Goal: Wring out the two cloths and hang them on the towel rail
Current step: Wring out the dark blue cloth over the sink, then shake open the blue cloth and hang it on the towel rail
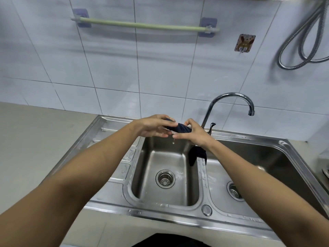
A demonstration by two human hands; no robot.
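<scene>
**Dark cloth twisted between both hands over the sink**

The left hand and the right hand meet above the far edge of the small basin, and between them runs a dark cloth, rolled into a tight twist. The left hand's fingers curl over one end of the twist, with the thumb underneath. The right hand grips the other end, thumb and forefinger wrapped round the roll. A water drop hangs in the air just below the spot where the two hands come together.

Below the right wrist, a second cloth, also dark, is draped over the divider that separates the small basin from the larger basin to the right hand's side. Part of it hangs down into the small basin; how far it reaches on the other side is hidden by the forearm.

Directly under the hands lies the small basin's drain strainer. Just beyond the right hand rises the curved tap, its spout pointing away from the hands to the right. High on the tiled wall, well above and beyond both hands, the pale green towel rail is fixed on two mounts, bare of cloth. To the left hand's side stretches the counter. A coiled metal hose hangs on the wall far up to the right.
</scene>
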